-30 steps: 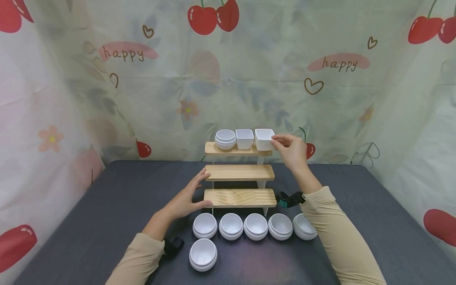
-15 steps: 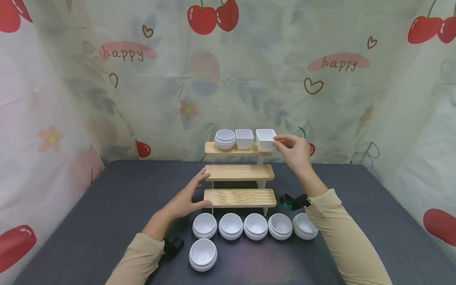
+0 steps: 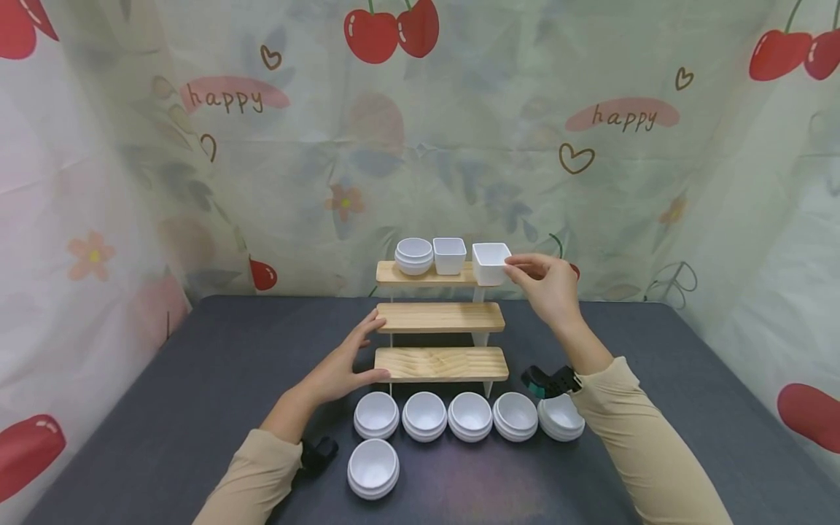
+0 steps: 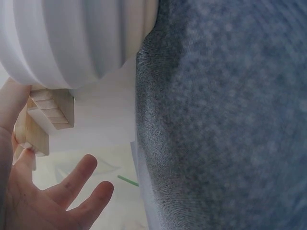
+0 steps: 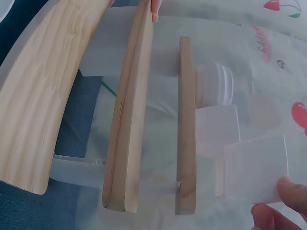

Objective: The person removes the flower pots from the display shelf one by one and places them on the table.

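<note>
Thumb and fingers of my right hand (image 3: 547, 288) pinch the right side of a white square bowl (image 3: 491, 264) at the right end of the top tier. In the right wrist view a gap shows between this square bowl (image 5: 256, 170) and the top board (image 5: 187, 124). A second square bowl (image 3: 449, 256) and a round ribbed bowl (image 3: 414, 256) sit left of it on the top tier. Spread fingers of my left hand (image 3: 337, 368) touch the left ends of the middle board (image 3: 441, 318) and bottom board (image 3: 441, 364) of the three-tier wooden stand.
White round bowls (image 3: 425, 416) line up in front of the stand on the dark tablecloth (image 3: 197, 408). Another round bowl (image 3: 373, 469) stands nearer, at the left of that row. Behind the table hangs a printed curtain (image 3: 459, 168).
My right hand has shifted slightly right and down in the head view, with the square bowl in its pinch. My left hand has stayed in place on the stand.
</note>
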Demonstrator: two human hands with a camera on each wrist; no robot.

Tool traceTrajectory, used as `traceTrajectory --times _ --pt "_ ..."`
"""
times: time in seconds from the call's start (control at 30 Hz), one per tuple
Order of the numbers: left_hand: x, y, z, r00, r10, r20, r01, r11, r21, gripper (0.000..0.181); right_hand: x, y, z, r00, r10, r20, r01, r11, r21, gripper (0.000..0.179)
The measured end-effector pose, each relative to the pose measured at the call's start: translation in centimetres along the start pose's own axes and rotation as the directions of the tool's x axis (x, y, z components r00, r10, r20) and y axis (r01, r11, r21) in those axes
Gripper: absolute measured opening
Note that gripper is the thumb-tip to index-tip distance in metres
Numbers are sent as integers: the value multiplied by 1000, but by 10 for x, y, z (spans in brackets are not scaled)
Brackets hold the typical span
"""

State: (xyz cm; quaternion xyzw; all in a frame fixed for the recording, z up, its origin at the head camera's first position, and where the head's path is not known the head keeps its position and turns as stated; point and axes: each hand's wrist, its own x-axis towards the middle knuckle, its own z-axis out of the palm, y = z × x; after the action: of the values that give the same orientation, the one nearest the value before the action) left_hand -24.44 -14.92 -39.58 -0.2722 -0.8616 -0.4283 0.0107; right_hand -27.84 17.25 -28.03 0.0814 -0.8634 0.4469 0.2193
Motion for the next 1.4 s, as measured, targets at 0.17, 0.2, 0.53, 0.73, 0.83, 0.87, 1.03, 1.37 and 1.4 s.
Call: traceTrajectory --times 0.17,0.2,0.53,0.73,0.83,0.87,1.03,1.37,1.4 --pt "0 -1 -1 1000 -6 1 6 1000 5 85 -5 -2 -2 1000 -13 13 12 1000 3 26" --pt "0 -1 -1 1000 -5 1 5 1000 6 85 -6 -2 -3 1000 -16 15 16 1000 3 26" --pt "0 3 0 1000 18 -15 -18 1000 0 81 -16 -5 -4 998 -45 32 45 999 5 26" --pt "1 -1 0 1000 3 -8 -3 1000 5 82 -23 -4 -6 998 -45 37 45 999 -1 26" --pt "1 0 0 1000 4 -7 -4 1000 7 82 -27 -3 -7 998 -52 40 52 999 0 24" --pt "1 0 0 1000 5 -7 -5 1000 6 82 -28 -3 -7 998 -56 39 56 998 0 24" --pt "0 1 0 1000 5 -3 -5 1000 6 83 -33 -3 -7 997 -72 39 72 997 19 24" --pt "0 0 1 1000 14 -2 -14 1000 13 85 -44 -3 -9 995 -59 76 60 998 -10 19" --pt "-1 0 1 1000 14 -1 -14 1000 12 85 -45 -3 -9 995 -58 80 59 998 -13 19"
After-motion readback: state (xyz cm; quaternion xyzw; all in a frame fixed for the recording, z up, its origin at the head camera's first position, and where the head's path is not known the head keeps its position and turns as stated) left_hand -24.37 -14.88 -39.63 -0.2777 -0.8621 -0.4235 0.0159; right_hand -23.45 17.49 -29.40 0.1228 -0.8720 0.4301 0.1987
